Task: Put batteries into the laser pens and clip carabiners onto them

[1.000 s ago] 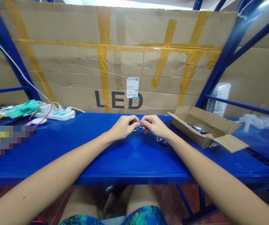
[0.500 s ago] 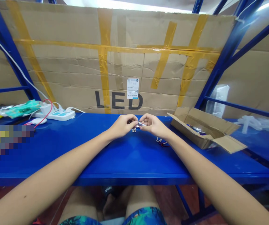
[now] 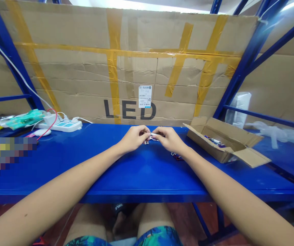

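Note:
My left hand [image 3: 134, 137] and my right hand [image 3: 168, 138] meet over the middle of the blue shelf [image 3: 136, 171]. Both are closed in a pinch on a small silver metal part [image 3: 152, 137] held between their fingertips. The fingers hide most of it, so its shape is unclear. Under my right wrist lies a little red and silver piece [image 3: 175, 156] on the shelf.
An open cardboard box [image 3: 226, 141] with small parts stands to the right. A white power strip [image 3: 62, 125] with plugs and cables lies at the back left. A taped cardboard sheet marked LED [image 3: 129, 68] closes the back. Clear plastic bags [image 3: 277, 135] lie far right.
My fingertips have drawn back together around the metal part after parting slightly half a second ago. My arms have stayed in place.

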The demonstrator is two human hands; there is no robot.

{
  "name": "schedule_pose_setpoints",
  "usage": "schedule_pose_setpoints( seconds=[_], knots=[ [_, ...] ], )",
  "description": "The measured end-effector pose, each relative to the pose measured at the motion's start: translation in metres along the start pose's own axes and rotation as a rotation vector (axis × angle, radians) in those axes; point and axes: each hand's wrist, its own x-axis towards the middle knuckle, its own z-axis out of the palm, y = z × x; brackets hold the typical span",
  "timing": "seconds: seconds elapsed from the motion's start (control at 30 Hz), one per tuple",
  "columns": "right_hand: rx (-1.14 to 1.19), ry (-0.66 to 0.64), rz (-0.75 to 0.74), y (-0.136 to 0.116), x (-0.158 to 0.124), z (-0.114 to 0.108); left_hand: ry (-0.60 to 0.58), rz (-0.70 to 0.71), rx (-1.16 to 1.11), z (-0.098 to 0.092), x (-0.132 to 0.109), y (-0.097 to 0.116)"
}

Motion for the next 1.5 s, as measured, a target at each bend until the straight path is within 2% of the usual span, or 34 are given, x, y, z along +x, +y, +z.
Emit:
schedule_pose_setpoints(
  seconds=[0.17, 0.33, 0.47, 0.77, 0.87, 0.97, 1.2, 1.27, 1.37, 1.4, 1.5],
  knots=[
    [0.227, -0.077, 0.152, 0.0, 0.0, 0.0, -0.007, 0.109, 0.113, 0.0, -0.002, -0.001],
    [0.692, -0.274, 0.406, -0.001, 0.0, -0.005, -0.035, 0.255, 0.275, -0.002, -0.003, -0.001],
    [0.881, -0.399, 0.543, 0.002, 0.001, -0.011, -0.046, 0.343, 0.349, -0.002, -0.004, 0.002],
    [1.088, -0.54, 0.616, 0.007, 0.002, -0.015, -0.036, 0.444, 0.476, 0.001, -0.004, 0.003],
    [1.12, -0.553, 0.608, 0.008, 0.001, -0.016, -0.038, 0.475, 0.494, 0.002, -0.004, 0.005],
    [1.122, -0.52, 0.591, 0.004, 0.001, -0.017, -0.028, 0.426, 0.432, 0.001, -0.004, 0.01],
    [0.891, -0.307, 0.482, -0.01, 0.005, -0.02, 0.102, 0.218, 0.152, -0.007, 0.004, 0.014],
    [0.714, -0.204, 0.49, -0.004, 0.007, -0.025, 0.13, 0.153, 0.015, -0.01, 0.005, 0.012],
    [0.236, 0.009, 0.544, 0.008, 0.008, -0.038, 0.18, 0.066, -0.133, -0.012, 0.006, 0.011],
    [0.074, 0.021, 0.544, 0.011, 0.008, -0.043, 0.195, 0.048, -0.156, -0.012, 0.006, 0.011],
    [-0.267, -0.239, 0.605, 0.016, 0.004, -0.055, 0.246, 0.011, -0.19, -0.009, 0.006, 0.012]
  ],
)
